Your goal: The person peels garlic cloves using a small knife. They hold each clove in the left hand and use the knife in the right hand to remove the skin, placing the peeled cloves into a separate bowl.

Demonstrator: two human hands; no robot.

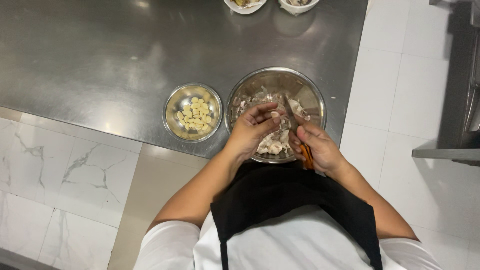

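My left hand (252, 129) pinches a small garlic clove (274, 115) between thumb and fingertips over the large steel bowl (312, 95). My right hand (318, 146) grips a small knife with an orange handle (306, 156), and its blade (290, 113) points up toward the clove. The large bowl holds unpeeled garlic and papery skins (274, 145). To its left stands a smaller steel bowl (173, 101) with several peeled yellowish cloves (195, 115) in it.
Both bowls sit near the front edge of a steel counter (100, 55). Two white dishes (245, 5) stand at the counter's far edge. White floor tiles lie to the left and right, and a dark metal fixture (462, 100) is at the right.
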